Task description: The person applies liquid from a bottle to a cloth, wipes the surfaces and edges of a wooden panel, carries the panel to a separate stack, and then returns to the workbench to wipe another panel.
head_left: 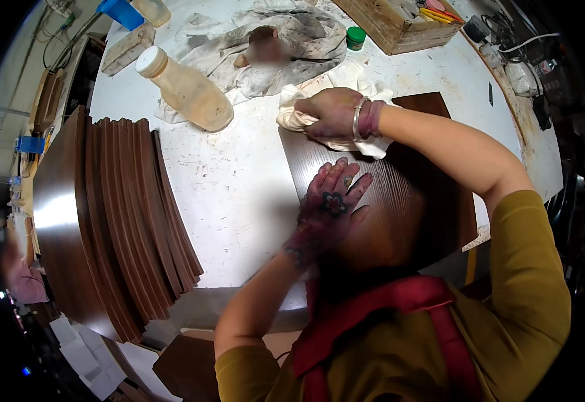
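Note:
A dark brown wood-grained board (399,208) lies flat on the white table in front of me. My left hand (332,201) rests on its left part, fingers stretched out and slightly spread, with nothing in it. The back of that hand bears a dark flower mark. At the board's far left corner, my right hand (336,110) presses down on a bunched cream cloth (366,145), its fingers closed round part of it. The cloth spreads over the board's far edge onto the table. Reddish-purple stains cover both hands, and a metal bangle circles the right wrist.
Several brown boards (128,208) stand in a row at the left. Beyond them are a white-capped plastic bottle (192,94), a stained grey cloth (312,40) and a small green-lidded jar (355,38). A wooden box (399,30) sits at the far right; cables line the right edge.

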`<state>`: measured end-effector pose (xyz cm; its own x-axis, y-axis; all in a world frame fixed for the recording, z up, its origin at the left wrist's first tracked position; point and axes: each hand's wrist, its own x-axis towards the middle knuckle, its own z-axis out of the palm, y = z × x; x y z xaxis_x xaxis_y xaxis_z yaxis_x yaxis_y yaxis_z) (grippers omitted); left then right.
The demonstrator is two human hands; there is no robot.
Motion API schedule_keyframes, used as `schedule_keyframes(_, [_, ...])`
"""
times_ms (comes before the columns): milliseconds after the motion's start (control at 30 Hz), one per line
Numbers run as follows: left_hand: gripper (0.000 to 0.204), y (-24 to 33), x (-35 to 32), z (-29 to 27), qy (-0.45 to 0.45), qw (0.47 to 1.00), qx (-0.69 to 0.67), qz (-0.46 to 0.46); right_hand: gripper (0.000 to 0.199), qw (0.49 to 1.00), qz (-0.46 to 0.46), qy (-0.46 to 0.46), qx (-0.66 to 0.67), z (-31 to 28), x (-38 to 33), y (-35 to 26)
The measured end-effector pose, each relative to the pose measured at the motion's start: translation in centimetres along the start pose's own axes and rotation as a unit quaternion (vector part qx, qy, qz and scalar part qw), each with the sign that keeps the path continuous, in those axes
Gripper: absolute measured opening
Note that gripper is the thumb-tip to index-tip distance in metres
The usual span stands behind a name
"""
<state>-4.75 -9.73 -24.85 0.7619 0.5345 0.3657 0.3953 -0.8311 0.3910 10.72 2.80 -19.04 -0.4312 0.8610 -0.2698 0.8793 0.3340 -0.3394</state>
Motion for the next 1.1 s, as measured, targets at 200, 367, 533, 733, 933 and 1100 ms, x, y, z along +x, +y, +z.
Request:
schedule_keyframes(200, [0.055,0.5,0.1,0.2,-0.042,0.999,0.014,-0.024,0.032,0.994,0.04,0.102,0.027,2.1,2.0,-4.0])
schedule_keyframes(367, [0.055,0.7,0.5,-0.6,-0.054,0.998,0.021,-0.01,0.042,0.97,0.169,0.142,0.103,1.9,-7.0,4.7])
schedule_keyframes(533, [0.055,1.5,0.8,-0.5,-0.085,0.995,0.023,-0.047,0.044,0.901,0.366,0.161,0.168,0.2,-13.0,10.8])
schedule_keyframes(733, [0.051,2.1,1.4,-1.4,-0.123,0.99,0.042,-0.054,0.029,0.968,0.055,0.231,0.078,6.1,-8.7,2.1])
schedule_keyframes(933, [0.051,2.6,2.1,-1.7,-0.108,0.993,0.051,-0.024,0.034,0.89,0.397,0.215,0.068,-1.6,-22.8,21.9])
schedule_keyframes(1100, [0.052,2.9,2.0,-1.3,-0.11,0.992,0.04,-0.053,0.039,0.89,0.382,0.239,0.074,-1.7,-26.0,19.6])
